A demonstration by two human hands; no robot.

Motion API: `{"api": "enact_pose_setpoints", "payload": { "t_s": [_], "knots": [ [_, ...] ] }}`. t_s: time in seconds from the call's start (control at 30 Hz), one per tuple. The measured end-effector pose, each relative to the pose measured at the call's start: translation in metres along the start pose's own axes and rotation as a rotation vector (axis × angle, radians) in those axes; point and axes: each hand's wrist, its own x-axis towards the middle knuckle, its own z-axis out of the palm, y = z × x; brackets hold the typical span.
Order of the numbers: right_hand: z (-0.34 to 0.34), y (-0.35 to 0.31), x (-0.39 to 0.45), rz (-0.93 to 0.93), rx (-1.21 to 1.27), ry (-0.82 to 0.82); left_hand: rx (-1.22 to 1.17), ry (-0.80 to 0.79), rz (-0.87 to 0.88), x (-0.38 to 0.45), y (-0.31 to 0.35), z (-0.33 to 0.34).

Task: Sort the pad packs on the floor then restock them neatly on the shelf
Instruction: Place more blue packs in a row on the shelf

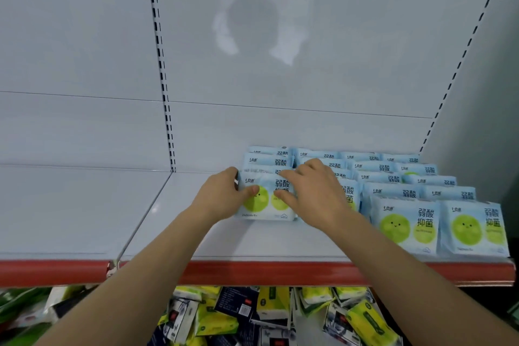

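Light blue pad packs with green circles stand upright in several rows on the white shelf [219,239], filling its right part. The front pack of the leftmost row [268,199] is held between both hands. My left hand [224,194] grips its left edge, thumb on the front face. My right hand [311,194] lies over its top right corner, fingers curled onto the pack and thumb pressing the front. Two more front packs [407,225] [474,229] stand near the shelf's right front edge.
The shelf has a red front rail [280,272] and a slotted upright [163,78] dividing it from the bare bay on the left. Below the shelf lies a jumble of yellow, dark blue and white packs [252,314].
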Motion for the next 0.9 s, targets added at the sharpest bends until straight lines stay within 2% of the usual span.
{"api": "enact_pose_setpoints", "payload": {
  "t_s": [0.17, 0.4, 0.53, 0.73, 0.9],
  "knots": [
    [0.010, 0.001, 0.003, -0.055, -0.118, 0.045, 0.216, 0.023, -0.019, 0.001, 0.001, 0.006],
    [0.021, 0.005, 0.002, -0.035, -0.031, 0.078, 0.197, 0.060, 0.029, -0.004, 0.005, 0.014],
    [0.014, -0.003, 0.003, -0.039, 0.060, 0.144, 0.163, 0.183, 0.068, -0.011, 0.002, 0.008],
    [0.005, -0.038, 0.015, -0.174, 0.183, 0.270, 0.280, 0.397, 0.114, -0.041, -0.014, -0.018],
    [-0.002, -0.091, 0.016, -0.299, 0.280, 0.253, 0.371, 0.597, 0.087, -0.082, -0.033, -0.058]
  ]
}}
